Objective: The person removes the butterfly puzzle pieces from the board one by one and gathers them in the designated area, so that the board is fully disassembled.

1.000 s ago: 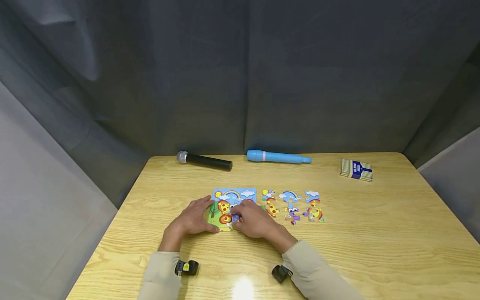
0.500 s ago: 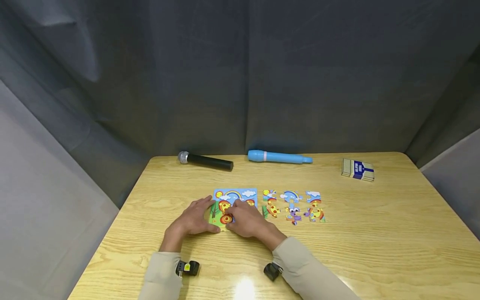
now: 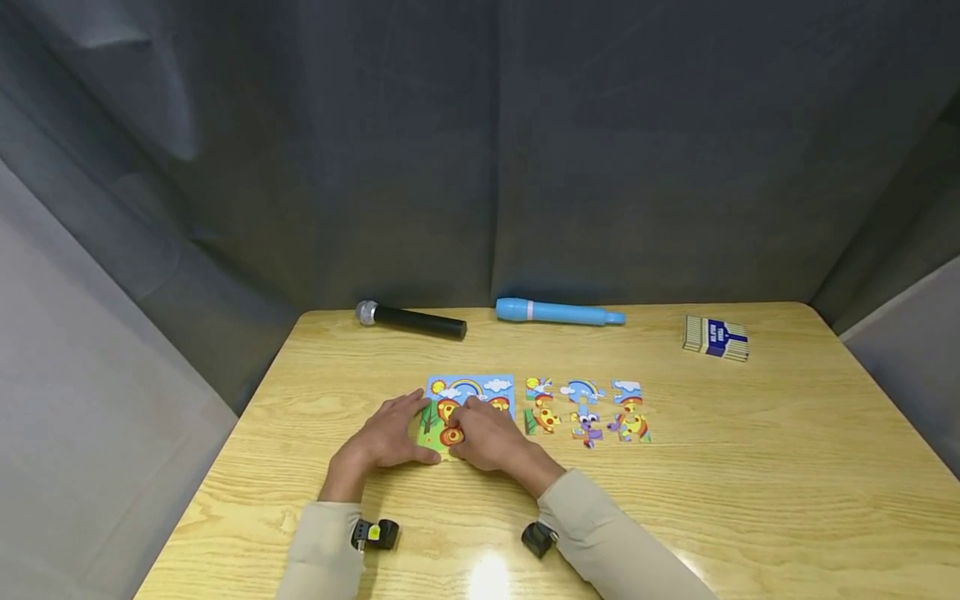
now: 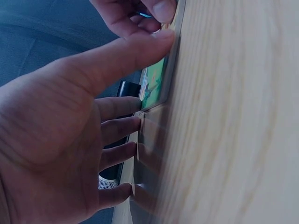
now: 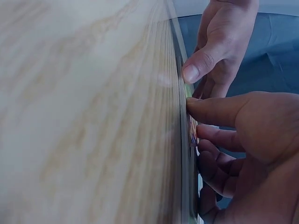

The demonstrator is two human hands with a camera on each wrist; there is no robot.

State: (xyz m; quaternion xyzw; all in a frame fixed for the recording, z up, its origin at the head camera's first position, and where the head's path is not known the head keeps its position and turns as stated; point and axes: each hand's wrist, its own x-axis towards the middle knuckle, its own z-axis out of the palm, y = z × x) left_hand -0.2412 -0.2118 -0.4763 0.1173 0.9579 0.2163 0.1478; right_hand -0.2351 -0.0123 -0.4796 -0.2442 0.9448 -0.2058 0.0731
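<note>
A picture puzzle board (image 3: 498, 385) with a sun, rainbow and cartoon animals lies flat on the wooden table. My left hand (image 3: 390, 435) rests at its left side, fingers spread and straight, thumb (image 4: 161, 43) laid on the near edge. My right hand (image 3: 487, 435) is over the lower middle of the board and covers part of the picture. Between its thumb and index finger it pinches a small colourful puzzle piece (image 5: 193, 134), low against the board. The other right fingers are bent. Most of that piece is hidden by the hand in the head view.
Right of the board, several loose puzzle pieces (image 3: 587, 427) lie in two rows. Along the back lie a black microphone (image 3: 420, 322) and a blue microphone-shaped tube (image 3: 562, 312). A flat pack of thin sticks (image 3: 716, 337) lies at the back right. A dark curtain (image 3: 480, 150) hangs behind the table.
My right hand has shifted a little left over the board with the puzzle piece, its forearm following. The left hand has stayed at the board's left side.
</note>
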